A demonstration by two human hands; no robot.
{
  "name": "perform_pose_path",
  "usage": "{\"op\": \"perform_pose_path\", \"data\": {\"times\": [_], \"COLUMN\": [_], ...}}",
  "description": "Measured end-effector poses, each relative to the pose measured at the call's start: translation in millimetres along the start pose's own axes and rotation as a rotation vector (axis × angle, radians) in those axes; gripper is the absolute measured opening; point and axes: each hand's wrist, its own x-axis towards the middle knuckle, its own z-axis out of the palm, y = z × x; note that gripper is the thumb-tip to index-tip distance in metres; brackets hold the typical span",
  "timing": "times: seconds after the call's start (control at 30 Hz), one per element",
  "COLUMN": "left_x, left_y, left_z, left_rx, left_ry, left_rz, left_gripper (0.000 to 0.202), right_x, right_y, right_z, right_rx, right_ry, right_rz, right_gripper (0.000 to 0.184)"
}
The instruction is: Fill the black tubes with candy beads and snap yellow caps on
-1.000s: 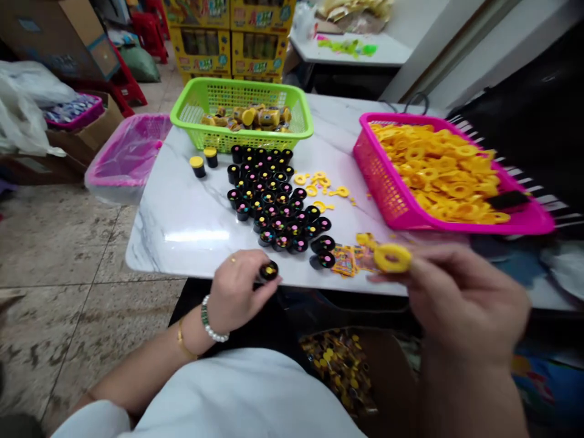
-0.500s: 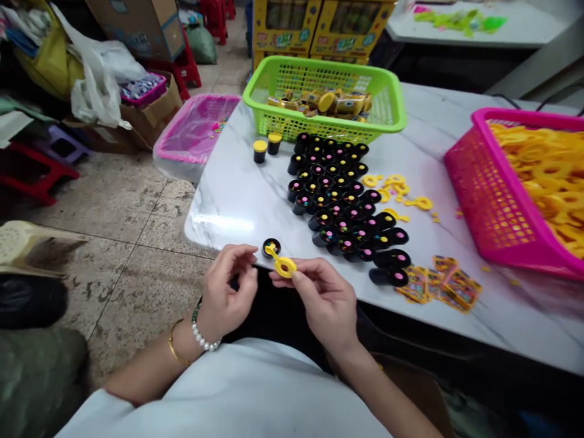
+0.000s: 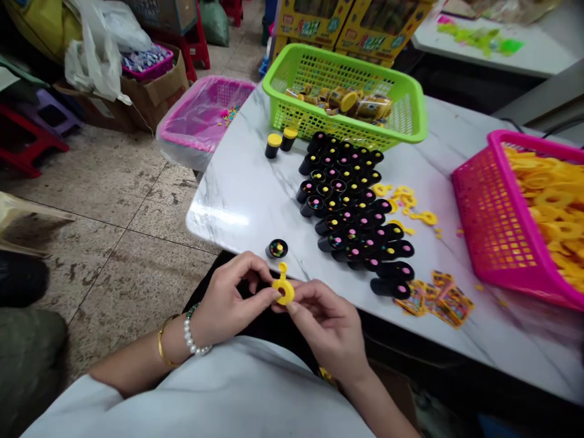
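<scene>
Between my two hands is a yellow plastic ring-shaped piece (image 3: pixel 285 292) with a short stem and a small round end pointing away from me. My left hand (image 3: pixel 235 292) pinches its left side with thumb and fingers. On its right side, my right hand (image 3: pixel 326 322) grips the ring the same way. Just beyond the piece, a small black cup (image 3: pixel 277 248) stands at the table's near edge, with colourful beads inside. Several more black cups (image 3: pixel 347 201) stand in packed rows to the right, with pink or yellow beads showing on top.
A green basket (image 3: pixel 347 128) of packaged yellow items stands behind the cups. Two yellow-lidded cups (image 3: pixel 272 146) are near it. Loose yellow pieces (image 3: pixel 404 198) and printed packets (image 3: pixel 449 301) lie rightward, beside a pink basket (image 3: pixel 495 225) full of yellow pieces. A lined pink bin (image 3: pixel 182 137) stands left.
My left hand has closed from beside the yellow piece onto it. The piece has come nearer to me, away from the black cup, and its stem has turned more upright in view.
</scene>
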Motion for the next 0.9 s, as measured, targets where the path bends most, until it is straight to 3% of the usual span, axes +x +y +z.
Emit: {"op": "perform_pose_path", "data": {"times": [0.17,0.37,0.47,0.6,0.7,0.9], "left_x": [0,6,12,27,37,42], "left_y": [-1,7,7,-3,-14,-21], "left_z": [-9.1,-13.1,-15.3,-15.5,-10.2,-1.9], "left_rx": [-0.007,0.174,0.175,0.274,0.461,0.557], "left_ry": [-0.104,-0.268,-0.201,0.064,0.038,0.014], "left_rz": [-0.006,0.206,0.255,0.248,0.302,0.268], "left_gripper": [0.008,0.009,0.021,0.037,0.042,0.017], "right_x": [-1,11,19,33,46,64], "right_y": [2,-14,-15,-6,0,3], "right_z": [-2,-10,-15,-20,-16,-4], "right_rx": [-0.137,-0.281,-0.209,0.035,0.135,0.141], "right_ry": [-0.111,-0.049,-0.041,0.117,0.178,0.235], "right_rz": [-0.001,0.080,0.088,0.107,0.151,0.241], "right_gripper": [0.007,0.013,0.010,0.015,0.019,0.027]}}
